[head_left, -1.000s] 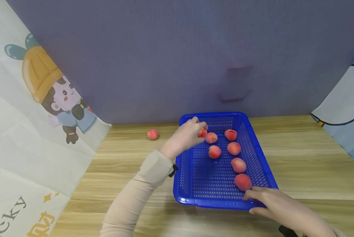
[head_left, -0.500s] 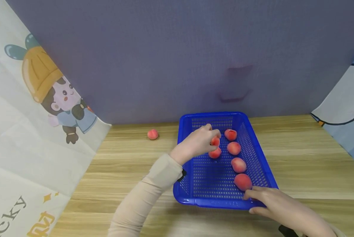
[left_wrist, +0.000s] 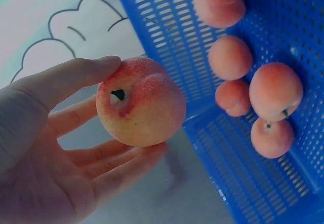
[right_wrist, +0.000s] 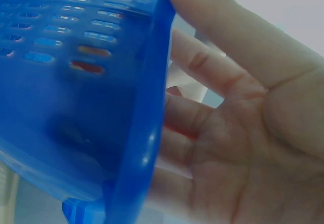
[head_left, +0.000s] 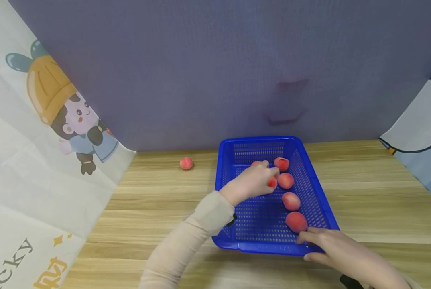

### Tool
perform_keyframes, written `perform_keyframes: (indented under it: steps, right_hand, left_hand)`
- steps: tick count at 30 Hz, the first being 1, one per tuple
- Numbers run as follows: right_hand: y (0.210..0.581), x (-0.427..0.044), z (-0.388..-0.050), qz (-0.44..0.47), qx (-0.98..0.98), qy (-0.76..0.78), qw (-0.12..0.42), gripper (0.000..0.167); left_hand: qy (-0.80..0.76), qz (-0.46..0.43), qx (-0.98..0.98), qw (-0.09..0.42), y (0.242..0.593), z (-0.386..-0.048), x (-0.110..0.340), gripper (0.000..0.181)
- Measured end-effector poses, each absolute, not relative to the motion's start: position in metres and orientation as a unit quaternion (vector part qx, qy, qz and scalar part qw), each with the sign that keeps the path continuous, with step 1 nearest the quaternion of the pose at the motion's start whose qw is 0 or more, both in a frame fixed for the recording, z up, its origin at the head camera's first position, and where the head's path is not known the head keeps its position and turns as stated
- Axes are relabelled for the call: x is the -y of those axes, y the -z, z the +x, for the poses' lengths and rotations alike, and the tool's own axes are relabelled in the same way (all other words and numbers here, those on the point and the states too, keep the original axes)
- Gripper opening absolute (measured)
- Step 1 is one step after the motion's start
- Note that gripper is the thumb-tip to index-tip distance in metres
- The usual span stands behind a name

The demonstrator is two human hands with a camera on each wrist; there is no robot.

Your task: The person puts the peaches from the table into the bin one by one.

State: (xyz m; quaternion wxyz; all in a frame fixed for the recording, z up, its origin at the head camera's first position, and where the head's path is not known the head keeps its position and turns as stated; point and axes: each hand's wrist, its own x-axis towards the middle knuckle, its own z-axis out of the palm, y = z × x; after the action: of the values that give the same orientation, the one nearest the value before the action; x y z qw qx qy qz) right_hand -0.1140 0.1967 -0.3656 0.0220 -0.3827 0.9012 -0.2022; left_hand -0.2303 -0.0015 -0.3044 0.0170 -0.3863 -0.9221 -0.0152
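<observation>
My left hand (head_left: 251,181) holds a peach (left_wrist: 142,102) between thumb and fingers, over the middle of the blue plastic basket (head_left: 259,247). In the left wrist view that peach's stem hollow faces the camera. A column of peaches lies along the basket's right side, the nearest peach (head_left: 296,222) close to my right hand (head_left: 340,247). Behind my left hand, another peach (head_left: 256,163) shows only its top. My right hand grips the basket's near right corner, fingers inside and thumb outside; the right wrist view shows the rim (right_wrist: 152,127) between them.
One peach (head_left: 186,163) sits on the wooden table (head_left: 157,192), left of the basket. A dark grey-blue panel (head_left: 201,80) rises behind the table. Printed white sheets (head_left: 24,168) flank it at left and right.
My left hand has carried the peach rightward and nearer across the basket, now covering a peach that lay in view before. My right hand has stayed on the corner.
</observation>
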Motion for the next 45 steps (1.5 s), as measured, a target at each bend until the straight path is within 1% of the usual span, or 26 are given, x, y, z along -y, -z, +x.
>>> perform_keyframes:
  steps: [3, 9, 15, 19, 26, 34, 39, 41, 45]
  right_hand:
    - [0.366, -0.197, -0.114, -0.385, -0.900, 0.202, 0.015, 0.018]
    - [0.366, -0.197, -0.114, -0.381, -0.902, 0.204, 0.028, 0.018]
    - [0.366, -0.197, -0.115, -0.375, -0.904, 0.204, 0.040, 0.017]
    - [0.366, -0.197, -0.115, -0.377, -0.903, 0.202, 0.033, 0.017]
    - [0.366, -0.197, -0.114, -0.375, -0.905, 0.199, 0.030, 0.017]
    - [0.365, -0.197, -0.114, -0.372, -0.906, 0.199, 0.034, 0.017]
    - [0.365, -0.197, -0.114, -0.366, -0.907, 0.202, 0.048, 0.018]
    - [0.365, -0.197, -0.114, -0.366, -0.907, 0.202, 0.047, 0.018]
    - [0.367, -0.197, -0.114, -0.376, -0.904, 0.203, 0.026, 0.017]
  left_hand:
    - [0.002, -0.391, 0.920, 0.010, 0.309, -0.231, -0.002, 0.029]
    - [-0.022, -0.386, 0.922, 0.001, 0.322, -0.232, -0.005, 0.021]
    - [-0.031, -0.375, 0.926, -0.026, 0.335, -0.232, -0.008, 0.022]
    - [-0.041, -0.368, 0.928, -0.042, 0.342, -0.233, -0.011, 0.023]
    - [-0.053, -0.378, 0.924, -0.037, 0.350, -0.234, -0.013, 0.020]
    - [-0.057, -0.385, 0.920, -0.043, 0.358, -0.237, -0.014, 0.017]
    - [-0.057, -0.382, 0.920, -0.063, 0.361, -0.238, -0.016, 0.018]
    - [-0.056, -0.376, 0.922, -0.075, 0.362, -0.238, -0.018, 0.018]
    - [-0.061, -0.366, 0.924, -0.089, 0.366, -0.238, -0.019, 0.021]
